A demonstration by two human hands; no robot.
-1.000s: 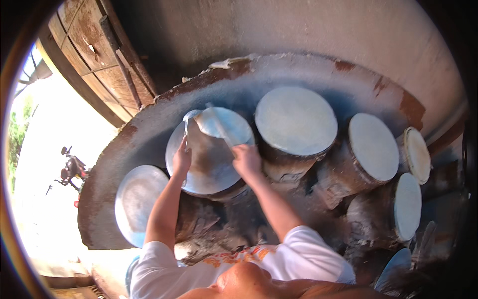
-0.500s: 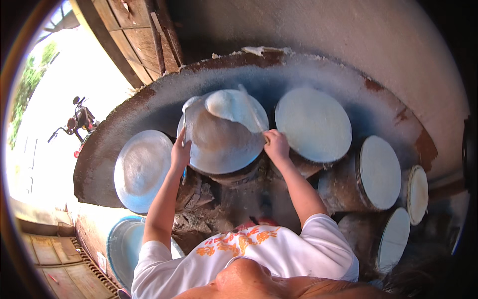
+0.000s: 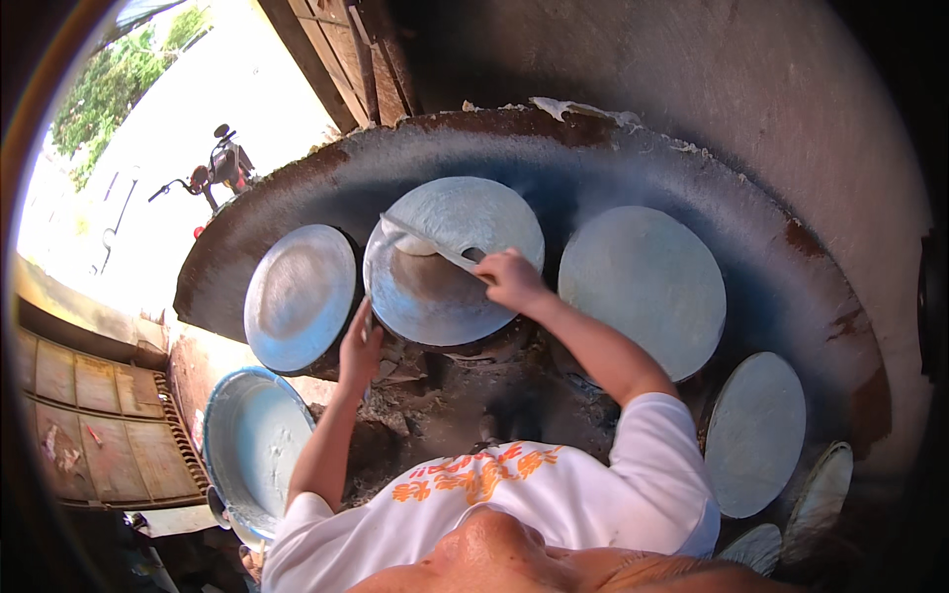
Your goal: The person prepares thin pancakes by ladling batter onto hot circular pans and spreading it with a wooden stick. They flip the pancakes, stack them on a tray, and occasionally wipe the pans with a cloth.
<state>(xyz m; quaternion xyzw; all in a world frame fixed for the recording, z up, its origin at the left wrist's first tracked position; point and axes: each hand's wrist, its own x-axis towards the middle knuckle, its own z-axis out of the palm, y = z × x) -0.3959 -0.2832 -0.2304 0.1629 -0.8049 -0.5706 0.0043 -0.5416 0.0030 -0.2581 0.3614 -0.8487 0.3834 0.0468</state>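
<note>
My right hand [image 3: 516, 282] is closed around a long flat spreading stick [image 3: 430, 239]. The stick lies slantwise over the middle round griddle [image 3: 445, 321], at the edge of a thick ridge of white batter [image 3: 407, 244]. Batter coats the griddle's far part; its near part shows bare brown and grey metal, with a small dark gap near my right hand. My left hand [image 3: 361, 346] is closed on a thin upright handle just off the griddle's near left edge. Whatever is at that handle's end cannot be made out here.
Another bare griddle [image 3: 301, 296] stands at left, and a whitish-coated one [image 3: 643, 296] at right. More pale discs [image 3: 756, 435] follow lower right. A blue-rimmed basin [image 3: 247, 372] of white batter sits lower left. Behind curves a sooty low wall [image 3: 682, 163]; a motorbike [image 3: 225, 163] stands outside.
The stick has swung from the griddle's right side to the left across it, spreading batter over the far part. My left hand has drawn back toward me from the griddle. The view has shifted.
</note>
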